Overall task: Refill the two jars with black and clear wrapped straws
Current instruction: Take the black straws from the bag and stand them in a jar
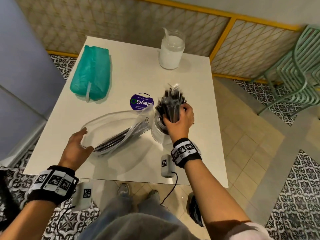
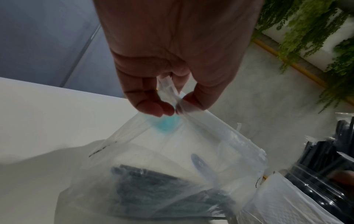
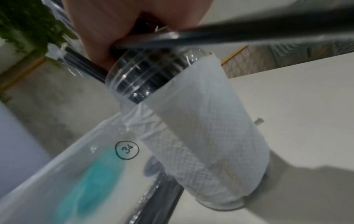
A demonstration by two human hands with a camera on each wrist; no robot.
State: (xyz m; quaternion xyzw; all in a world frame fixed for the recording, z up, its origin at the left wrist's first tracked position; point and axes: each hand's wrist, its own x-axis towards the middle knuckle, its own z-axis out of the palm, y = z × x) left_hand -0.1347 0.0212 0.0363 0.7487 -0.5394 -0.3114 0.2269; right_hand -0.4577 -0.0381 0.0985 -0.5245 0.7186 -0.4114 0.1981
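Head view, two jars (image 1: 171, 51), two bags (image 1: 119, 130); left grip (image 1: 78, 148) pinching clear bag, right grip (image 1: 180, 120) clutching black straws (image 1: 170, 104)

1. The left hand (image 2: 172, 60) fills the top of the view, palm toward the camera, fingers (image 2: 149, 104) pointing down.
2. Its fingers and thumb pinch the top edge of a clear bag (image 2: 172, 151), holding the mouth up.
3. Black straws (image 2: 153, 189) lie low inside the bag, blurred by the plastic.
4. The bag rests on a white table (image 2: 47, 121).
5. At the right edge stands a jar (image 2: 291, 204) lined with white paper, touching the bag, with a bundle (image 2: 325, 159) of black wrapped straws sticking up from it.
6. A teal patch (image 2: 164, 124) shows through the bag.
7. Green foliage (image 2: 316, 30) hangs at upper right.
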